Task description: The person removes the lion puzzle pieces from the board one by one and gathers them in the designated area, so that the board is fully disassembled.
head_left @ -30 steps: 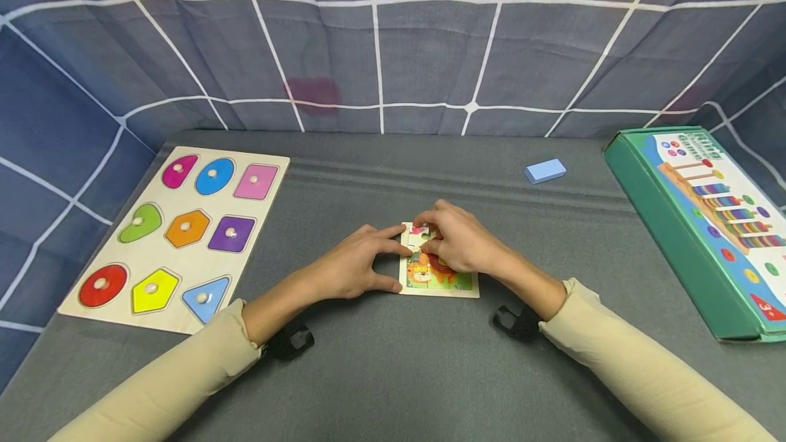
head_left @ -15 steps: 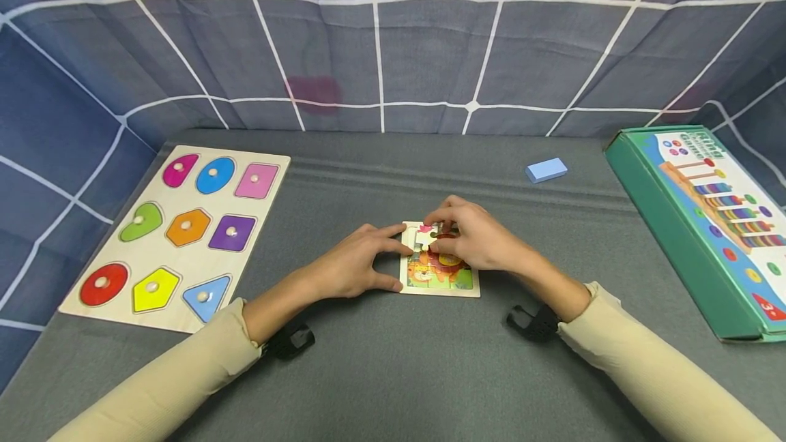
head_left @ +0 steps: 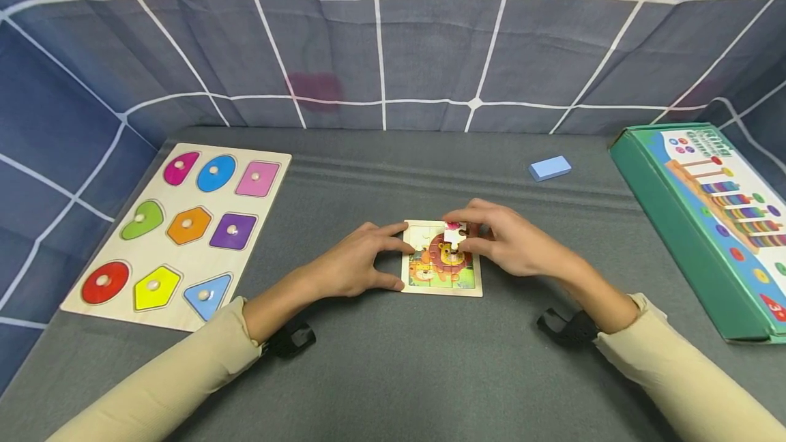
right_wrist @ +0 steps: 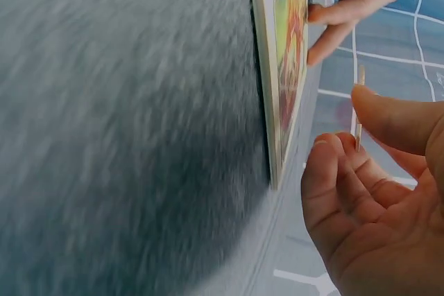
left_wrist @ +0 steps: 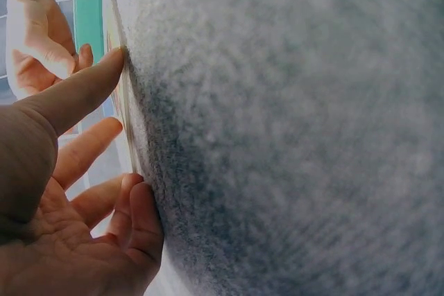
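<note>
A small wooden jigsaw puzzle [head_left: 442, 291] with a picture of lions lies flat in the middle of the table. My left hand [head_left: 353, 261] rests along its left side, thumb at the near corner and fingers reaching over the edge. In the left wrist view its thumb [left_wrist: 87, 95] touches the puzzle's rim. Between thumb and fingers my right hand [head_left: 512, 241] pinches a jigsaw piece [head_left: 454, 233], white with some pink, over the puzzle's upper right part. Edge-on in the right wrist view, the piece [right_wrist: 359, 133] is raised off the board.
At the left lies a wooden knob puzzle board [head_left: 258, 213] with several coloured shapes. A light blue block [head_left: 549, 168] sits at the back right. Along the right side is a green toy box [head_left: 675, 244]. A grid-patterned curtain [head_left: 430, 46] stands behind the grey table.
My right hand has moved to the right, carrying the jigsaw piece from the puzzle's upper left across to its upper right. The left hand stays in place.
</note>
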The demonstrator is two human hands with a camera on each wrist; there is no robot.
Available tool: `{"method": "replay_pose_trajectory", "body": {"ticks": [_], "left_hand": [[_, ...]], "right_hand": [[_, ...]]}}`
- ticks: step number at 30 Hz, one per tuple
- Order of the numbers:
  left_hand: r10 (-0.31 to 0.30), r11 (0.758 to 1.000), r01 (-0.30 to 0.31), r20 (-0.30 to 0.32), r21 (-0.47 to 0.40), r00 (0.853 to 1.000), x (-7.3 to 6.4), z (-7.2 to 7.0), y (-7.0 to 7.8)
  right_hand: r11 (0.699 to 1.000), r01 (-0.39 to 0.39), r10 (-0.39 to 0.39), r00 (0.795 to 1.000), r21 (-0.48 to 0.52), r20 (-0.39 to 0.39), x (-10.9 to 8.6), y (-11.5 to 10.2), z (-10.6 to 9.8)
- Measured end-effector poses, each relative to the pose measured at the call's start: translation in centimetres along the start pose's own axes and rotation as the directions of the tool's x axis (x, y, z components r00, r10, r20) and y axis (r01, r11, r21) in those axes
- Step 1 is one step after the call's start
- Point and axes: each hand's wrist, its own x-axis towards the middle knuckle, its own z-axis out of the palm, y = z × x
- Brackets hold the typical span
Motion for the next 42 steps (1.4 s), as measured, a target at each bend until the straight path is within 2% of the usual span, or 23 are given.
{"method": "replay_pose_trajectory", "body": {"ticks": [9, 16, 27, 31, 38, 42], "left_hand": [[0.0, 1.0, 0.0, -0.007, 0.019, 1.0, 0.1, 0.0, 0.0], [-0.006, 1.0, 0.006, -0.005, 0.019, 1.0, 0.1, 0.0, 0.0], [-0.006, 0.999, 0.006, 0.005, 0.032, 1.0, 0.3, -0.2, 0.1], [-0.009, 0.999, 0.008, 0.011, 0.047, 1.0, 0.3, -0.1, 0.1], [-0.006, 0.996, 0.005, 0.018, 0.086, 1.0, 0.2, -0.2, 0.2], [-0.001, 0.994, -0.002, 0.023, 0.112, 1.0, 0.3, -0.3, 0.2]], "right_hand": [[0.999, -0.027, 0.025, 0.998, -0.041, -0.051, -2.2, 0.9, -1.4], [0.998, 0.014, -0.02, 0.994, -0.059, -0.111, -3.4, 2.2, -2.1], [0.991, -0.108, 0.102, 0.992, -0.084, -0.075, -3.4, 3.5, -2.5], [0.989, -0.098, 0.089, 0.993, -0.108, -0.077, -3.4, 3.8, -2.4], [0.985, -0.049, 0.029, 0.992, -0.166, -0.126, -3.3, 4.2, -2.2], [0.982, -0.06, 0.037, 0.991, -0.18, -0.127, -3.2, 4.2, -2.3]]}}
